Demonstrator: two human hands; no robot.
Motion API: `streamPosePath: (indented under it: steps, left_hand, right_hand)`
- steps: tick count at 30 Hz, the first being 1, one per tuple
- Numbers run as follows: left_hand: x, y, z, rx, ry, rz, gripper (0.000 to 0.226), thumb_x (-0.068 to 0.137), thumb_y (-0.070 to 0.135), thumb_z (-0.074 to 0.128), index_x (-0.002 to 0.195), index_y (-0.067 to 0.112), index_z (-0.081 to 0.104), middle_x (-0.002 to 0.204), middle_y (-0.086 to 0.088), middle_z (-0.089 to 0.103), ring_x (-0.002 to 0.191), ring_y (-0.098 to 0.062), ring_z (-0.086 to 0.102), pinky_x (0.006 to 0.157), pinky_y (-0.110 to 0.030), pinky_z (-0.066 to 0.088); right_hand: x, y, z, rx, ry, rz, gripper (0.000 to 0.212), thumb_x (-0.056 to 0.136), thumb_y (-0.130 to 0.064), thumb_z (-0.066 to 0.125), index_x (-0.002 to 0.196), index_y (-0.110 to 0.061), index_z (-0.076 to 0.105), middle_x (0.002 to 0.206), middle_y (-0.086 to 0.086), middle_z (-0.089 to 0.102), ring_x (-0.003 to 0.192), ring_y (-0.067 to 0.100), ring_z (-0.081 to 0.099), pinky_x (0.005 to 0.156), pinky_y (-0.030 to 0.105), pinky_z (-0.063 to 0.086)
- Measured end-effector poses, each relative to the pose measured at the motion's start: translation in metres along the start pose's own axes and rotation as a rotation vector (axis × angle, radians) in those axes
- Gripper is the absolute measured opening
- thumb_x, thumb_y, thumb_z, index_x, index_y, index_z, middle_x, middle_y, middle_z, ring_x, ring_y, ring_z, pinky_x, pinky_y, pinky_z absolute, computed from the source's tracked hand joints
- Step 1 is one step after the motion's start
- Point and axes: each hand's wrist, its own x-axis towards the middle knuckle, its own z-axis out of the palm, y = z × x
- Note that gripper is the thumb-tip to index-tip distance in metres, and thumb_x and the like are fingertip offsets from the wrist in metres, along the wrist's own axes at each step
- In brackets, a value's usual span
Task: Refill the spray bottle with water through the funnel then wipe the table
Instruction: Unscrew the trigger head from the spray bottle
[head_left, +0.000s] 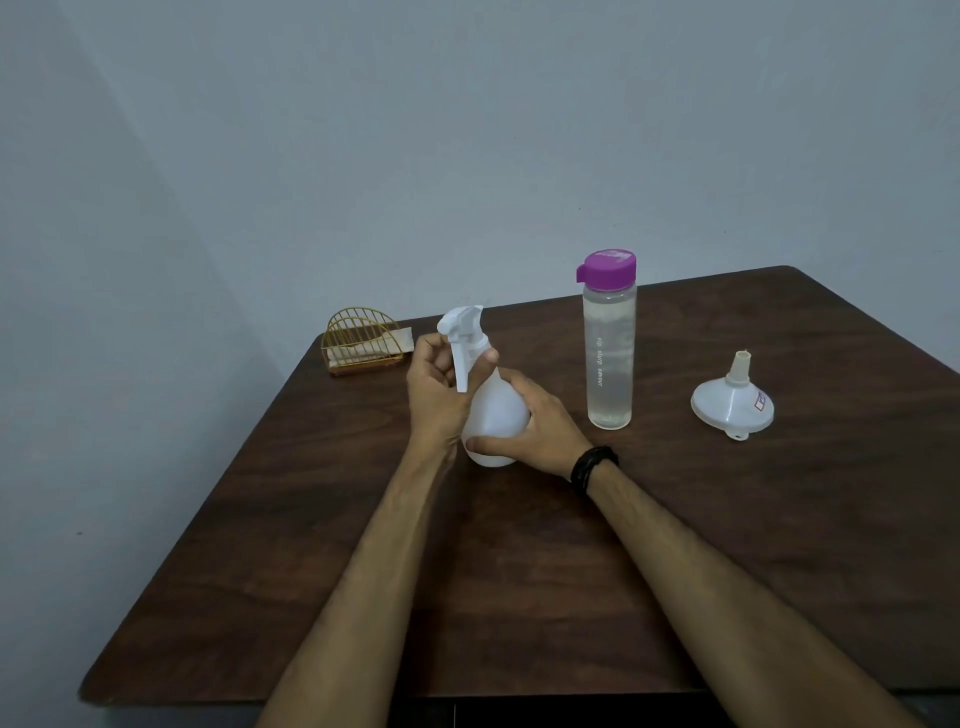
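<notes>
- A dark wooden table (519, 571) stands against a plain grey-blue wall.
- The white spray bottle (493, 415) stands upright near the middle. The right hand (535, 421) is clamped on its body, and the left hand (436, 379) is closed around the neck under the trigger head (460, 322).
- I think the step is to unscrew the head: hold the body still and turn only the collar.
- The water bottle (609, 343) stands just beside, the upturned funnel (732, 397) farther right, and the napkin holder (363, 340) at the back; none blocks.

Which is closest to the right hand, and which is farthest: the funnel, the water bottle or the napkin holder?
1. Water bottle, just right of the right hand.
2. Napkin holder, back left, past the spray bottle.
3. Funnel, far right.
The last two are nearly tied.
</notes>
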Motion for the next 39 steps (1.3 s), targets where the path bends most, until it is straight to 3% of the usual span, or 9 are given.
streamPosePath:
  steps: [6, 10, 13, 16, 26, 29, 32, 34, 39]
  left_hand:
    - [-0.005, -0.005, -0.002, 0.019, -0.082, -0.034, 0.021, 0.098, 0.036, 0.059, 0.113, 0.024, 0.069, 0.11, -0.001, 0.074, 0.104, -0.015, 0.07, 0.087, -0.035, 0.057]
    - [-0.002, -0.001, -0.004, 0.063, -0.052, 0.004, 0.016, 0.1, 0.026, 0.061, 0.112, 0.018, 0.067, 0.104, -0.003, 0.073, 0.097, -0.01, 0.069, 0.086, -0.032, 0.057]
    - [0.001, 0.004, 0.001, 0.113, 0.03, 0.068, 0.023, 0.093, 0.024, 0.07, 0.108, 0.009, 0.061, 0.1, -0.012, 0.069, 0.086, -0.007, 0.066, 0.077, -0.03, 0.055]
    - [0.003, 0.009, 0.005, 0.162, 0.068, 0.111, 0.027, 0.09, 0.022, 0.075, 0.106, 0.009, 0.058, 0.091, 0.002, 0.068, 0.078, 0.003, 0.065, 0.07, -0.02, 0.052]
    - [-0.003, 0.004, -0.004, 0.143, -0.156, -0.028, 0.039, 0.097, 0.037, 0.057, 0.13, 0.017, 0.062, 0.118, 0.004, 0.07, 0.108, -0.007, 0.068, 0.087, -0.024, 0.055]
    - [-0.003, 0.005, -0.001, 0.19, -0.087, 0.01, 0.029, 0.096, 0.029, 0.065, 0.123, 0.019, 0.064, 0.107, 0.005, 0.072, 0.1, -0.008, 0.069, 0.085, -0.03, 0.054]
    - [-0.004, 0.011, 0.006, 0.237, -0.023, 0.095, 0.039, 0.092, 0.032, 0.072, 0.126, 0.021, 0.056, 0.111, 0.007, 0.067, 0.102, 0.0, 0.064, 0.084, -0.02, 0.052]
    - [-0.001, 0.02, 0.009, 0.209, 0.052, 0.137, 0.038, 0.088, 0.032, 0.075, 0.115, 0.017, 0.053, 0.101, 0.009, 0.064, 0.089, 0.005, 0.062, 0.078, -0.021, 0.052]
    - [0.016, 0.064, 0.003, 0.032, 0.159, 0.219, 0.04, 0.092, 0.027, 0.072, 0.111, 0.003, 0.046, 0.08, 0.0, 0.069, 0.071, -0.02, 0.072, 0.066, -0.04, 0.059]
  right_hand:
    - [0.0, 0.0, 0.0, 0.01, -0.016, 0.011, 0.081, 0.064, -0.045, 0.09, 0.133, -0.037, 0.048, 0.123, -0.015, 0.06, 0.111, 0.004, 0.059, 0.093, 0.038, 0.055]
    - [0.0, 0.0, 0.001, 0.015, -0.018, 0.011, 0.083, 0.063, -0.047, 0.09, 0.134, -0.038, 0.047, 0.124, -0.015, 0.06, 0.112, 0.005, 0.059, 0.093, 0.039, 0.055]
    - [0.0, -0.001, -0.001, 0.024, -0.015, 0.026, 0.083, 0.064, -0.047, 0.089, 0.134, -0.038, 0.047, 0.124, -0.015, 0.06, 0.112, 0.006, 0.059, 0.094, 0.039, 0.055]
    - [0.0, -0.001, -0.002, 0.028, -0.003, 0.032, 0.081, 0.063, -0.046, 0.089, 0.132, -0.04, 0.047, 0.122, -0.017, 0.06, 0.111, 0.005, 0.059, 0.093, 0.04, 0.055]
    - [0.0, -0.001, -0.001, 0.01, -0.023, 0.032, 0.084, 0.064, -0.046, 0.09, 0.135, -0.038, 0.047, 0.124, -0.016, 0.059, 0.112, 0.003, 0.058, 0.093, 0.037, 0.055]
    - [0.0, 0.0, -0.001, -0.003, -0.028, 0.034, 0.085, 0.063, -0.049, 0.09, 0.135, -0.039, 0.046, 0.125, -0.016, 0.059, 0.112, 0.004, 0.058, 0.093, 0.037, 0.056]
    - [0.0, -0.001, -0.001, -0.006, -0.036, 0.042, 0.087, 0.062, -0.049, 0.09, 0.135, -0.038, 0.045, 0.126, -0.016, 0.057, 0.114, 0.004, 0.057, 0.094, 0.038, 0.055]
    - [0.0, -0.001, -0.002, -0.007, -0.033, 0.048, 0.087, 0.062, -0.049, 0.09, 0.135, -0.038, 0.045, 0.125, -0.016, 0.056, 0.114, 0.004, 0.056, 0.095, 0.038, 0.054]
    - [0.0, -0.005, -0.004, -0.021, -0.032, 0.047, 0.085, 0.062, -0.049, 0.089, 0.135, -0.038, 0.045, 0.126, -0.015, 0.055, 0.115, 0.007, 0.054, 0.096, 0.038, 0.052]
